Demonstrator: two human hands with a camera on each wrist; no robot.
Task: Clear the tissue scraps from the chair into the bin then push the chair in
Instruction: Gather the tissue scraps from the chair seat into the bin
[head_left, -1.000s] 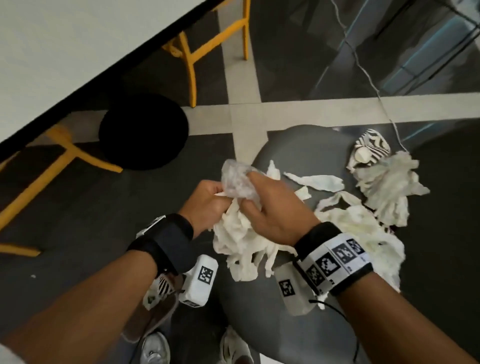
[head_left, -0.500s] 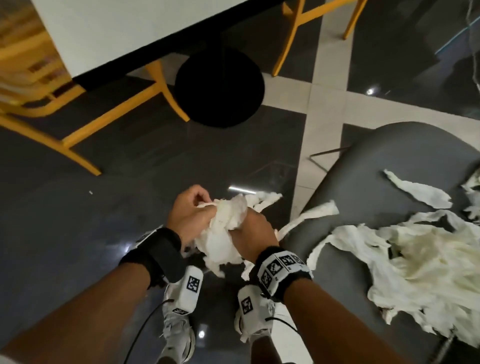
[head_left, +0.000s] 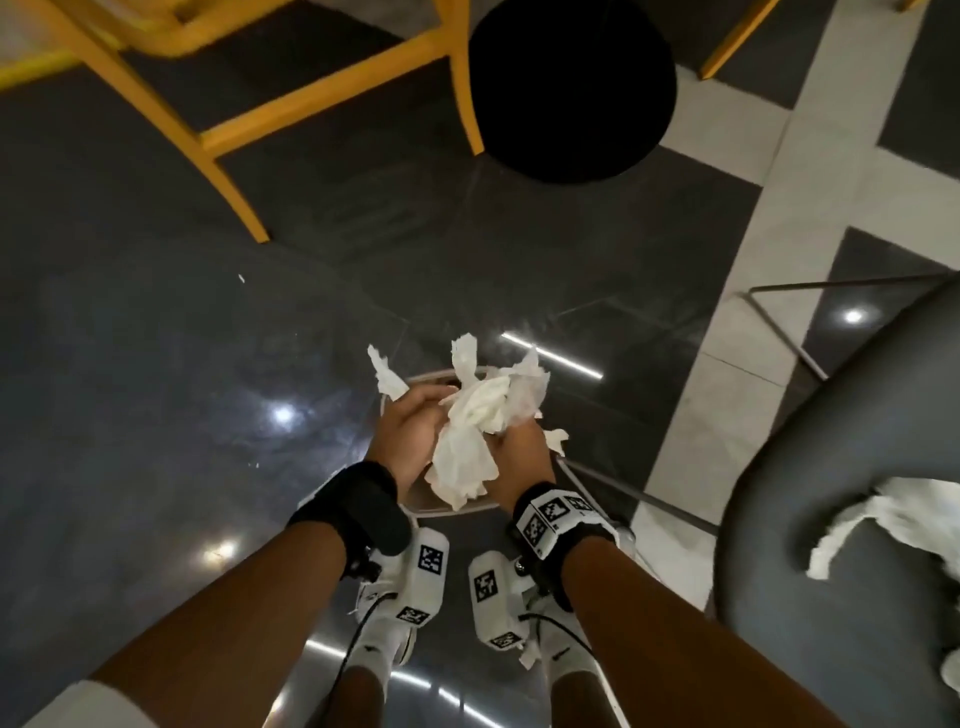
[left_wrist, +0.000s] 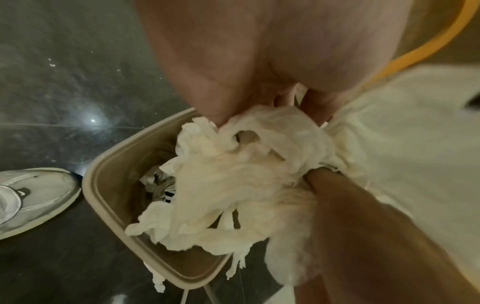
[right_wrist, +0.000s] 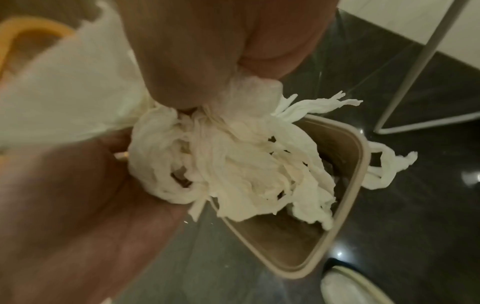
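Over bin (left_wrist: 109, 185): left hand (head_left: 408, 436) and right hand (head_left: 522, 457) clutch tissue wad (head_left: 480, 431) between them. Release only centred; one strip (right_wrist: 384, 164) already drapes outside rim.

Your left wrist (head_left: 358, 506) wears a plain black band, and your right wrist (head_left: 558, 522) a black band faced with white panels printed with black square markers. Under each wrist hangs a white camera box (head_left: 426, 577) bearing the same kind of marker, with a thin black cable (head_left: 353, 644) trailing from it. You wear white socks and pale sneakers (left_wrist: 33, 197), and a short white sleeve edge (head_left: 78, 704) shows on your left arm.
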